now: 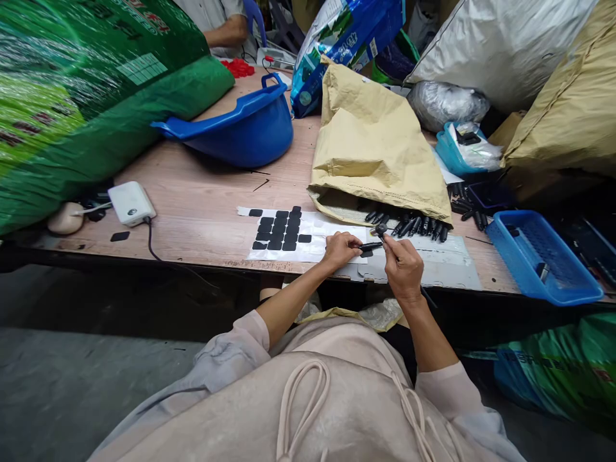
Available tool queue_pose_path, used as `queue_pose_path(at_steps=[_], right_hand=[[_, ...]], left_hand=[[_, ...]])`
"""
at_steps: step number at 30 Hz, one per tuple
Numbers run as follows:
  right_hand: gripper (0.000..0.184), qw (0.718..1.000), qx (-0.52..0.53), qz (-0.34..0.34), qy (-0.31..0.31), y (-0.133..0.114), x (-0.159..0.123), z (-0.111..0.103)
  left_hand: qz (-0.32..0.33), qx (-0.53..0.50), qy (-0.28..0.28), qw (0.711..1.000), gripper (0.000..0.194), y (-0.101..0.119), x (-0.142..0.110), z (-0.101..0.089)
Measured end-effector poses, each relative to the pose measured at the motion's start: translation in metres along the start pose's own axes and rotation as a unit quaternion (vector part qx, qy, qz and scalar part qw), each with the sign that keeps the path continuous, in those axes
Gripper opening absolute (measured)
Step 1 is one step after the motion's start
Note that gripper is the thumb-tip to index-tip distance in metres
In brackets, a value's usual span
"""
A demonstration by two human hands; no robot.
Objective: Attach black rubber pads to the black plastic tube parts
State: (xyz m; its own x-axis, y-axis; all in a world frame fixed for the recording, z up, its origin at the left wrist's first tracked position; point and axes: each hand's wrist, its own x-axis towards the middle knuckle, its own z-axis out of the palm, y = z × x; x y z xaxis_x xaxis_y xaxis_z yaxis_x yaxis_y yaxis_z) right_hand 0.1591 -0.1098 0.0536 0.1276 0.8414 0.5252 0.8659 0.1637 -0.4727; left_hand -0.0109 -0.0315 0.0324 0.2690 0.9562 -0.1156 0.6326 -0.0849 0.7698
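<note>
My left hand (341,250) is closed on a slim black tube-shaped piece (370,246), held just above the table's front edge. In my right hand (404,266), the fingers are pinched around a small dark object (381,229) whose kind I cannot make out; it stands up above the fingertips, close to the black tube. Left of my hands lies a white sheet (312,228) bearing rows of black rounded patches (276,234). Several more black tubes (418,226) lie at the mouth of a tan woven sack (375,141), just beyond my right hand.
A blue basin (240,128) stands tilted at the back left, beside a large green sack (144,83). On the right are a blue plastic basket (543,256) and a small teal basket (462,154). A white box with a cable (131,203) sits left. Another person's arm (228,32) shows behind.
</note>
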Motion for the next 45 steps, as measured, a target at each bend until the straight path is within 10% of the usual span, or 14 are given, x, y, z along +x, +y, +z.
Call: queue_pose_path(at_steps=[9,20,27,32,45], right_hand=[[0.03,0.997,-0.042,0.015,-0.057,0.007,-0.019,0.016],[0.031,0.99,0.085,0.115,-0.003,0.022,-0.021,-0.011],[0.032,0.98,0.109,0.164,-0.011,0.025,-0.033,-0.013],[0.032,0.975,0.124,0.183,0.005,0.028,-0.038,-0.017],[0.03,0.976,0.132,0.175,-0.011,0.019,-0.036,-0.011]], left_hand=[[-0.006,0.005,0.002,1.0,0.022,0.001,0.001,0.002],[0.052,0.019,-0.044,0.997,0.029,0.018,0.03,-0.018],[0.082,0.107,-0.141,0.981,0.009,0.044,0.05,0.0],[0.013,-0.07,-0.107,0.992,0.019,0.032,0.043,-0.008],[-0.109,-0.412,-0.093,0.9,0.031,-0.012,0.019,-0.018]])
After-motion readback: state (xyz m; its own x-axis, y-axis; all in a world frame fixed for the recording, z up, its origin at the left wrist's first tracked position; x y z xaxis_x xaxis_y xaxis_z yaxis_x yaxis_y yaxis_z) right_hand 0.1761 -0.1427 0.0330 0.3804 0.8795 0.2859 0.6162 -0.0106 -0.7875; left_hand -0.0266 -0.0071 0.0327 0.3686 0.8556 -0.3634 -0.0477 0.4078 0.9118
